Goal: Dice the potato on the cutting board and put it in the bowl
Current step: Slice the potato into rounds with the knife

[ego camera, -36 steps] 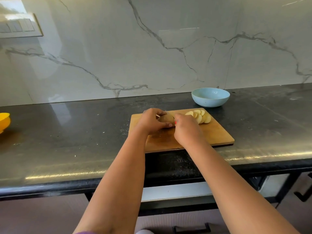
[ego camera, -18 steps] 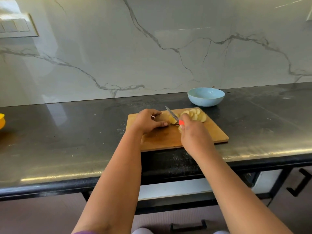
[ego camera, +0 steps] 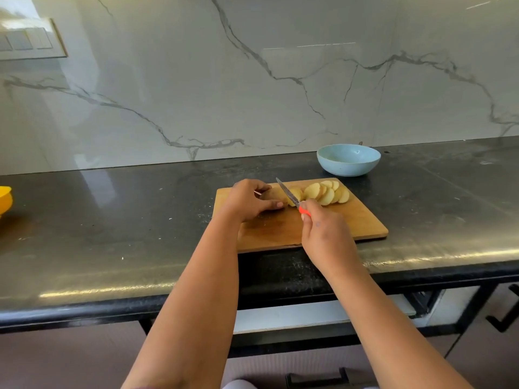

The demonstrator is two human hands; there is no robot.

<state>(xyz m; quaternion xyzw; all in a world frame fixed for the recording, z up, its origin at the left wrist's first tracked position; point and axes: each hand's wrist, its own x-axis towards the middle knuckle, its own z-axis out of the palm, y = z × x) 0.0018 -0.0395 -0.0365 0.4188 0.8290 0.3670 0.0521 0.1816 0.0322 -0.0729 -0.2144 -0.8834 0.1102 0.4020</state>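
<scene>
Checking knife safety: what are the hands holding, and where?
Right hand grips the knife by its red handle; left hand holds the potato's uncut end.

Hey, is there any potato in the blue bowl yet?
No, the blue bowl looks empty, and the potato slices all lie fanned out on the wooden cutting board.

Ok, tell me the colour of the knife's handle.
Orange-red, seen in the head view: the knife handle peeks out of the right hand.
</scene>
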